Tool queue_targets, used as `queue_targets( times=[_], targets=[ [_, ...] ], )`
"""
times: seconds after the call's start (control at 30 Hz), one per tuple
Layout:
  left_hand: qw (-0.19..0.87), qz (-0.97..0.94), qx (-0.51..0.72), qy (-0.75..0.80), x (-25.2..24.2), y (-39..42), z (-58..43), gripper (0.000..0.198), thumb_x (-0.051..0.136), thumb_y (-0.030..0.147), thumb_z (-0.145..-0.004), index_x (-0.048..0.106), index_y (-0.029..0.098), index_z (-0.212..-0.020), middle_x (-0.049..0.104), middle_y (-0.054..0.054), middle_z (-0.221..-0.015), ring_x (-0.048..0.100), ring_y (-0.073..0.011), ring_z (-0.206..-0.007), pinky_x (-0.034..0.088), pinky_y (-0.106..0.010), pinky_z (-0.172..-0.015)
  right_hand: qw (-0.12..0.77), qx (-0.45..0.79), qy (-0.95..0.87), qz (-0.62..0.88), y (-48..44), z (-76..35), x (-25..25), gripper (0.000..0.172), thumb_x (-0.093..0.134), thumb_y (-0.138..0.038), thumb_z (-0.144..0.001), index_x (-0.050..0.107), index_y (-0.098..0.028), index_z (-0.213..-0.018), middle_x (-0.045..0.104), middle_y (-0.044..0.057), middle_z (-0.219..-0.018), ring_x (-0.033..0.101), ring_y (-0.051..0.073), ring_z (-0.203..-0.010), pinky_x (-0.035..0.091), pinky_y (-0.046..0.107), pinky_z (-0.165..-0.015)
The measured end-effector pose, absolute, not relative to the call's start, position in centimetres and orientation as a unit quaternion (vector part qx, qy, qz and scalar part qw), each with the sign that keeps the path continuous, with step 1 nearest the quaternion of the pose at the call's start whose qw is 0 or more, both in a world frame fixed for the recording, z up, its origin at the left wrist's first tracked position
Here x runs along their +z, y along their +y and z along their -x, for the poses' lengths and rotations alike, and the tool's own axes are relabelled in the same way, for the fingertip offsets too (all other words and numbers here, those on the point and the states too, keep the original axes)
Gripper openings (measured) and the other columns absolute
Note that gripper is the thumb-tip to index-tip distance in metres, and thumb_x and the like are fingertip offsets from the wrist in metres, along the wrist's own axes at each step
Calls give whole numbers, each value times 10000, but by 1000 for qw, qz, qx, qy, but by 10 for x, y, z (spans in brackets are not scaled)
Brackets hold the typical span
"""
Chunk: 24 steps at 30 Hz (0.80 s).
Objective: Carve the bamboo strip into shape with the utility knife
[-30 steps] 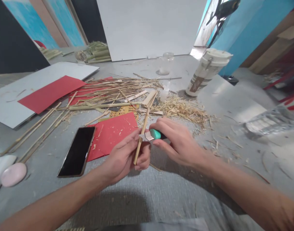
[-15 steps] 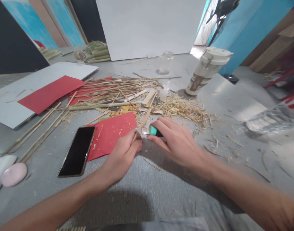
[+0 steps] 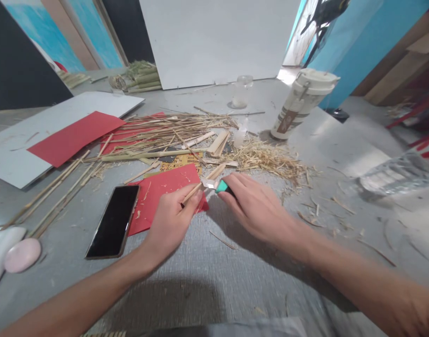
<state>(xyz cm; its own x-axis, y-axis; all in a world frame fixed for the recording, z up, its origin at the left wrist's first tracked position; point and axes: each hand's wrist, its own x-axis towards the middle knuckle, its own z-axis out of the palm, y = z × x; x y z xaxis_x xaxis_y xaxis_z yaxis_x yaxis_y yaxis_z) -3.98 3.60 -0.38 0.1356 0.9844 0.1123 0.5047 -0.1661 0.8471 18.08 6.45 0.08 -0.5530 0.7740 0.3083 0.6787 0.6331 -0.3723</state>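
Observation:
My left hand (image 3: 174,213) is closed round a thin pale straw stalk (image 3: 192,192) that slants up and to the right out of the fist. My right hand (image 3: 255,206) grips a utility knife (image 3: 222,186) with a green end and a dark body. Its blade (image 3: 209,184) points left and lies against or very close to the stalk's tip; I cannot tell whether it touches. A flat pale strip (image 3: 216,171) shows just beyond the blade. Under and beside my left hand lies a red sheet (image 3: 165,189) with pale shavings on it.
A phone (image 3: 112,222) lies left of the red sheet. Beyond are a bundle of dry stalks (image 3: 165,128), a heap of shavings (image 3: 267,157) and a glass jar (image 3: 241,91). A white canister (image 3: 302,103) and a clear plastic bottle (image 3: 399,178) stand or lie to the right.
My left hand has shifted left and turned, and the stalk in it now lies flatter. The knife has tilted slightly, its blade moving a little upward.

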Motion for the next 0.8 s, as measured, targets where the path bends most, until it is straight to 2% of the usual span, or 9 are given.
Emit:
queue_targets(
  times=[0.2, 0.33, 0.47, 0.6, 0.7, 0.8],
  targets=[
    [354, -633, 418, 547, -5, 35, 40, 322, 627, 399, -1031, 763, 190, -827, 681, -21, -770, 587, -192, -777, 480, -289, -681, 177, 136, -857, 464, 59, -178, 5, 369, 347, -505, -1164, 547, -224, -1032, 709, 55, -844, 555, 203, -637, 244, 335, -599],
    [427, -576, 452, 531, -5, 36, 38, 353, 713, 428, -971, 687, 182, -719, 587, 7, -688, 474, -145, -660, 392, -267, -602, 191, 142, -855, 462, 58, -178, 7, 356, 340, -498, -1151, 553, -221, -1084, 709, 53, -800, 541, 198, -602, 236, 325, -587],
    [479, -529, 478, 512, -10, 37, 37, 350, 784, 459, -920, 669, 180, -742, 520, 26, -668, 393, -120, -615, 320, -258, -559, 215, 154, -851, 453, 59, -179, 7, 323, 356, -458, -1142, 561, -209, -1130, 697, 49, -803, 549, 196, -621, 266, 319, -595],
    [489, -526, 488, 496, -17, 37, 40, 491, 738, 515, -985, 529, 197, -675, 378, 54, -606, 297, -101, -560, 234, -275, -529, 287, 163, -845, 420, 60, -181, 5, 280, 407, -446, -1130, 545, -228, -1021, 605, -10, -710, 483, 161, -574, 279, 307, -573],
    [478, -527, 496, 498, -18, 36, 42, 565, 676, 537, -1033, 433, 207, -644, 336, 55, -592, 279, -101, -549, 217, -297, -534, 354, 156, -833, 396, 61, -183, 5, 284, 519, -479, -1087, 505, -248, -923, 508, -58, -637, 411, 135, -532, 281, 297, -548],
    [453, -547, 491, 505, -18, 34, 43, 590, 667, 554, -1033, 411, 211, -627, 332, 52, -580, 279, -105, -547, 207, -306, -534, 417, 166, -784, 428, 62, -184, 8, 248, 666, -436, -1003, 553, -240, -1105, 529, -84, -664, 416, 127, -532, 310, 285, -541]
  ],
)
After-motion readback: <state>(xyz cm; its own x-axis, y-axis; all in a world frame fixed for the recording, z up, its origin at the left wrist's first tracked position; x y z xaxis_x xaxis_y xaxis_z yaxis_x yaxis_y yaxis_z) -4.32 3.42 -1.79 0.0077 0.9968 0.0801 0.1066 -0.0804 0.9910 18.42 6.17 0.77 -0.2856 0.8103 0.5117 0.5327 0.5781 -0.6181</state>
